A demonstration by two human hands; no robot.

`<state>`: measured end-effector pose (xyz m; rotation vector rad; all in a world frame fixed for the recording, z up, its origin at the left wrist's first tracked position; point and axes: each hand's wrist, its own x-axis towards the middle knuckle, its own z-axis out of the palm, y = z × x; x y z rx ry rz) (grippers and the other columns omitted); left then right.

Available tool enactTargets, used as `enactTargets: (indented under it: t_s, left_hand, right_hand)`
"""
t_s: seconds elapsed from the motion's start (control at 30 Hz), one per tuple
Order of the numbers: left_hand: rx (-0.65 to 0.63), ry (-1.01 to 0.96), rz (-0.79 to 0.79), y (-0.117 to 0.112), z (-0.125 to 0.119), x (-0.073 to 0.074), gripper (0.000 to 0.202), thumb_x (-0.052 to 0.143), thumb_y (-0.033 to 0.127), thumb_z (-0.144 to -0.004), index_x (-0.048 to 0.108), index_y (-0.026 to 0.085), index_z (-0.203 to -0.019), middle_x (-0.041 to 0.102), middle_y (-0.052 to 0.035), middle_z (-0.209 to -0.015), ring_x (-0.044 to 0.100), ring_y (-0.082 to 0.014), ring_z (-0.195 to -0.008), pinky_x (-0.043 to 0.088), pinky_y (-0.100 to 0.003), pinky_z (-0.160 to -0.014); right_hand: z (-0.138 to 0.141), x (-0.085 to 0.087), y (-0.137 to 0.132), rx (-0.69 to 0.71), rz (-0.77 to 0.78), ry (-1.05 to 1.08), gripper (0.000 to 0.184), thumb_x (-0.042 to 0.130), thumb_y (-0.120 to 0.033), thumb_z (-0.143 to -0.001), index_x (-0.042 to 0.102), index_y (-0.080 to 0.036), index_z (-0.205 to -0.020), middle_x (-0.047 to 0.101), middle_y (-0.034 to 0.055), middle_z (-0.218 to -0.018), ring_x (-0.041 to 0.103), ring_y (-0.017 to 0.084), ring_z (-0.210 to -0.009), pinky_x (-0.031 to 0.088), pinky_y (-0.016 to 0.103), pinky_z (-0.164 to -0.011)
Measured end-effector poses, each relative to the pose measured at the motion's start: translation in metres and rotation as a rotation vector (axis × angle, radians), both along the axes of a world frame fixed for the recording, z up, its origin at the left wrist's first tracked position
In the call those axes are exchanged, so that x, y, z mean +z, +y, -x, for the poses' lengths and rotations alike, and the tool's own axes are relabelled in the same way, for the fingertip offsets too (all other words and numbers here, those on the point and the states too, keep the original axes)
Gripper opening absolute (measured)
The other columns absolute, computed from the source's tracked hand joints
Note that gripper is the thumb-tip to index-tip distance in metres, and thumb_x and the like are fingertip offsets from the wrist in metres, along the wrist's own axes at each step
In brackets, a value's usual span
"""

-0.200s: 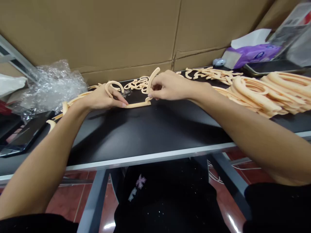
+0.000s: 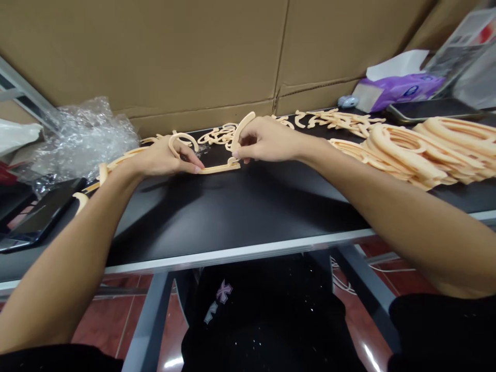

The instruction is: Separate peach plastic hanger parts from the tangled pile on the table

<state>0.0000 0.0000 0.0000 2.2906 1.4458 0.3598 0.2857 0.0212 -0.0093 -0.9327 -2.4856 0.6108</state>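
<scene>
Shifting slightly left, the right hand [image 2: 271, 139] is pinching the raised end of the foam strip [image 2: 217, 168] in a closed grip, while the left hand [image 2: 163, 157] is likewise gripping its looped end on the worktop [image 2: 248, 206].

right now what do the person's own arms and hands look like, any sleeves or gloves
The left hand and right hand are bare, with no gloves, rings or watch in view, and the forearms are uncovered. Only black sleeves show at the bottom edge.

Bare black tabletop [image 2: 248, 206] in front — foam-ring stack [image 2: 426, 150] right, plastic wrap [image 2: 81, 134] left
</scene>
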Motion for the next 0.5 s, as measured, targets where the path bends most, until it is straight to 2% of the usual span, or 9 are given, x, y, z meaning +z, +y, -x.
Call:
enactTargets:
  t_s: [0.1, 0.17, 0.3, 0.4, 0.5]
  left_hand:
    - [0.001, 0.036, -0.027, -0.003, -0.001, 0.002, 0.03, 0.085, 0.048, -0.074, 0.088, 0.021, -0.087, 0.076, -0.0022, -0.079, 0.061, -0.0155, -0.074, 0.045, -0.024, -0.067]
    - [0.013, 0.064, -0.031, -0.005, -0.003, 0.003, 0.028, 0.084, 0.046, -0.076, 0.087, 0.021, -0.089, 0.076, -0.0022, -0.08, 0.061, -0.0142, -0.069, 0.045, -0.024, -0.063]
    - [-0.008, 0.043, 0.019, -0.01, -0.01, 0.002, 0.028, 0.08, 0.046, -0.081, 0.085, 0.021, -0.094, 0.073, -0.0019, -0.074, 0.06, -0.0133, -0.062, 0.045, -0.023, -0.058]
    - [-0.027, 0.01, 0.039, -0.012, -0.014, 0.001, 0.033, 0.079, 0.05, -0.083, 0.085, 0.021, -0.099, 0.076, -0.0037, -0.082, 0.065, -0.0156, -0.073, 0.048, -0.022, -0.063]
    - [-0.024, 0.016, 0.039, -0.015, -0.016, 0.004, 0.04, 0.079, 0.054, -0.082, 0.085, 0.022, -0.106, 0.08, -0.006, -0.101, 0.069, -0.0184, -0.088, 0.053, -0.025, -0.076]
  right_hand:
    - [0.002, 0.003, -0.002, -0.035, 0.135, 0.069, 0.011, 0.066, -0.018, -0.092, 0.073, -0.015, -0.084, 0.078, 0.0075, -0.082, 0.073, 0.021, -0.077, 0.059, 0.034, -0.072]
    - [0.002, 0.005, -0.002, -0.069, 0.194, 0.065, 0.01, 0.067, -0.022, -0.093, 0.073, -0.017, -0.087, 0.08, 0.0095, -0.088, 0.075, 0.023, -0.082, 0.061, 0.035, -0.073]
    - [0.003, 0.005, -0.002, -0.121, 0.197, 0.022, 0.014, 0.07, -0.03, -0.096, 0.072, -0.019, -0.089, 0.081, 0.0124, -0.095, 0.077, 0.025, -0.088, 0.063, 0.035, -0.073]
    - [0.004, 0.003, -0.003, -0.079, 0.228, -0.044, 0.014, 0.069, -0.025, -0.095, 0.068, -0.018, -0.083, 0.08, 0.0116, -0.093, 0.077, 0.022, -0.084, 0.061, 0.031, -0.071]
    - [0.005, 0.0, -0.003, -0.035, 0.198, -0.11, 0.014, 0.067, -0.021, -0.093, 0.066, -0.019, -0.079, 0.078, 0.0084, -0.088, 0.075, 0.019, -0.078, 0.058, 0.029, -0.071]
